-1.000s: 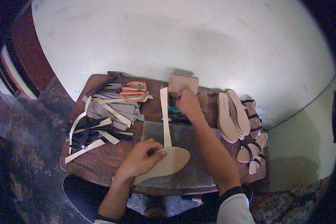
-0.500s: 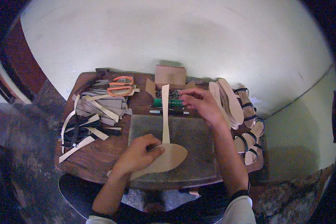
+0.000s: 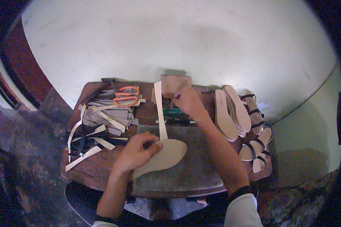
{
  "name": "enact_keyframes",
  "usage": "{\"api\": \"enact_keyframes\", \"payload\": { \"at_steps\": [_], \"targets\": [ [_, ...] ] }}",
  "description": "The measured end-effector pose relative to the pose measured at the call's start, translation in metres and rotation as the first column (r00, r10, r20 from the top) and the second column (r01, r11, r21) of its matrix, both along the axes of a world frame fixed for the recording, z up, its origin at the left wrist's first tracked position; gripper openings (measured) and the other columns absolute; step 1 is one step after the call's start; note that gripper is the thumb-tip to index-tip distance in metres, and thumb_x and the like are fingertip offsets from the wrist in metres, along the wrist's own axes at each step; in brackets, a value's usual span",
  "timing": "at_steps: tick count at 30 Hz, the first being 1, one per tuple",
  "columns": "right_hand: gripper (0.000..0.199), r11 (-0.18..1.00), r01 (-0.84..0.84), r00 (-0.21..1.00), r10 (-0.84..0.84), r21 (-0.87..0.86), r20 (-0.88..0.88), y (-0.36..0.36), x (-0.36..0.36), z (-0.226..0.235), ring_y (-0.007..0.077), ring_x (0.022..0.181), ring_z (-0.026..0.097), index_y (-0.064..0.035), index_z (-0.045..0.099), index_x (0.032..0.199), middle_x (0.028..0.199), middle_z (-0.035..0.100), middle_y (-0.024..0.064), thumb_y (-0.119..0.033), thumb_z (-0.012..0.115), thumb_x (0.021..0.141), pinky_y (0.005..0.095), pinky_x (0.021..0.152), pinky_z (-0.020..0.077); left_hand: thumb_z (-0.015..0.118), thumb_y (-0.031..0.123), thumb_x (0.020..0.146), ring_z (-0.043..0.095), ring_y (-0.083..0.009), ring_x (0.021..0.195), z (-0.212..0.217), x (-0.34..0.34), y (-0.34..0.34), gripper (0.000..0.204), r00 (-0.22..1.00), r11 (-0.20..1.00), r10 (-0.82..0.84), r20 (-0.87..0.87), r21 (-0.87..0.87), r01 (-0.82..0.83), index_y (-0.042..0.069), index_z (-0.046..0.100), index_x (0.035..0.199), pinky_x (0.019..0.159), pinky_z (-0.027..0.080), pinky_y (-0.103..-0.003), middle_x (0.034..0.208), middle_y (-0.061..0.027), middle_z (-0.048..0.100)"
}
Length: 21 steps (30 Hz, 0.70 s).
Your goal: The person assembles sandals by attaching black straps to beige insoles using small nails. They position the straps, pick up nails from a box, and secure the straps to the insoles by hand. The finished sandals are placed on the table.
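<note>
Left hand [image 3: 137, 152] presses its fingers on the tan insole [image 3: 165, 155] at frame centre, pinning it to the grey slab [image 3: 193, 166]; the insole's long axis runs lower left to upper right. Right hand [image 3: 188, 103] reaches up-frame, fingers pinched at small items in the tray [image 3: 170, 104], beside the upright tan strip [image 3: 160, 109].

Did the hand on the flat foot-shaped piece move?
No. The left hand is pressed on the tan sole cutout at the same spot on the grey slab as before.
</note>
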State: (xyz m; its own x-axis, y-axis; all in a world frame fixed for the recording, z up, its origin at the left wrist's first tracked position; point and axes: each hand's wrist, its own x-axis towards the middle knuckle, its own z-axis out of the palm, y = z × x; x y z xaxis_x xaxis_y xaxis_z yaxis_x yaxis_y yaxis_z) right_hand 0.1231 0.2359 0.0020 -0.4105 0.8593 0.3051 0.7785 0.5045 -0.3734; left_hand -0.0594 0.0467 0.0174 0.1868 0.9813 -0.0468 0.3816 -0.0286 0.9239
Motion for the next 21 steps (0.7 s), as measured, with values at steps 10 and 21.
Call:
{"api": "enact_keyframes", "payload": {
  "at_steps": [10, 21],
  "targets": [
    [0.021, 0.952, 0.306, 0.947, -0.305, 0.004, 0.104, 0.002, -0.023, -0.017, 0.0382, 0.083, 0.062, -0.0032, 0.066, 0.084, 0.087, 0.065, 0.0198, -0.018, 0.068, 0.070, 0.0464, 0.075, 0.0508, 0.063, 0.021, 0.082, 0.059, -0.0198, 0.075, -0.012, 0.002, -0.005, 0.024, 0.998, 1.000, 0.004, 0.066, -0.012, -0.003, -0.002, 0.065, 0.089, 0.067, 0.045, -0.033, 0.080, -0.0121, 0.060],
    [0.026, 0.974, 0.222, 0.954, -0.207, -0.044, 0.215, 0.006, -0.006, -0.010, 0.0374, 0.088, 0.062, -0.0018, 0.063, 0.091, 0.089, 0.064, 0.0206, -0.014, 0.066, 0.069, 0.0445, 0.079, 0.0503, 0.064, 0.021, 0.082, 0.057, -0.0179, 0.071, -0.011, 0.001, -0.006, 0.023, 0.997, 1.000, 0.001, 0.073, -0.025, 0.001, -0.002, 0.064, 0.087, 0.065, 0.044, -0.031, 0.078, -0.0105, 0.058]
  ]
}}
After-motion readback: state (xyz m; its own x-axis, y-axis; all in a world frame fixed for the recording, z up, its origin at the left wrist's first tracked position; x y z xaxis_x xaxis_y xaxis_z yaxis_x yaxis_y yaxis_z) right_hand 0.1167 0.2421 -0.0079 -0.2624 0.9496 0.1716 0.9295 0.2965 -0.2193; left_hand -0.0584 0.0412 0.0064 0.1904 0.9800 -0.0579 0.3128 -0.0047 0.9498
